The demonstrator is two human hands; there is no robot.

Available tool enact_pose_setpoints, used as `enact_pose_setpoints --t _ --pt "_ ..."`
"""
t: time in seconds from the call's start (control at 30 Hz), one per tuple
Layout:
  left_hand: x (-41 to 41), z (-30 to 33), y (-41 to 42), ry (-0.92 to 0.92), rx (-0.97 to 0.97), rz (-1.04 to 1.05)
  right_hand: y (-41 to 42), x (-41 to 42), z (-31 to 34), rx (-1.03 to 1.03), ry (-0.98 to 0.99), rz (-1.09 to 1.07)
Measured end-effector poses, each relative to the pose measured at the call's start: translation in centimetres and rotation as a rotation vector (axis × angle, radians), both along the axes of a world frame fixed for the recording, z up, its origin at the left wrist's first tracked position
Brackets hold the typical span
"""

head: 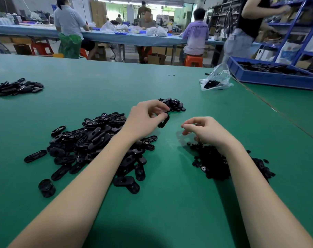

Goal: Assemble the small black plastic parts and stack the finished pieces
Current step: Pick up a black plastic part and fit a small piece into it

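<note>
left hand [145, 116] pinching an oval black housing [163, 121] just short of the finished pile [173, 104], long axis pointing away toward it; right hand [204, 130], loosely curled and seemingly empty, above the small-parts heap [214, 161].

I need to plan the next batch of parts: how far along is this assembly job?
Early, by the look of it. Done: a small stack of finished pieces beyond the left hand. In hand: the left hand grips one oval part; the right hand hovers over the small-parts pile, apparently holding nothing. Left: the big pile of oval shells.
</note>
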State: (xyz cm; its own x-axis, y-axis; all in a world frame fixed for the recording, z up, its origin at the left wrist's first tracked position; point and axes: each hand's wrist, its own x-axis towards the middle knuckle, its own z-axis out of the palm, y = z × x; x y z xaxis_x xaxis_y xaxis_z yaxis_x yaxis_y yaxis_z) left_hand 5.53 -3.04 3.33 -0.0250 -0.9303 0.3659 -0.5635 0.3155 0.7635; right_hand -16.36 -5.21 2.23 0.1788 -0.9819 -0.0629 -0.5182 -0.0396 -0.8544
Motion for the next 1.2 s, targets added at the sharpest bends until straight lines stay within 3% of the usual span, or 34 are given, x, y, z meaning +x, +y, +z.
enact_pose_setpoints --t 0.13,0.3,0.5,0.6,0.8,1.2 --pt "-0.9 -0.6 0.4 0.113 0.107 -0.084 0.3 0.0 0.3 0.028 0.043 0.040" --pt "-0.9 -1.3 0.2 0.210 0.206 -0.116 -0.1 -0.7 1.2 -0.066 0.464 0.000" --pt "-1.0 -1.7 -0.1 0.299 0.218 -0.080 0.2 -0.2 0.9 -0.042 0.632 -0.030" --pt "-1.0 -1.9 -0.2 0.346 0.230 -0.059 0.2 -0.2 0.7 -0.053 0.498 0.001" --pt "-1.5 -1.7 0.0 0.409 0.281 -0.101 0.5 0.2 1.2 -0.072 -0.063 -0.039" --pt "-1.3 -1.8 0.5 0.372 0.306 -0.085 0.3 0.1 1.6 0.084 -0.201 0.026"
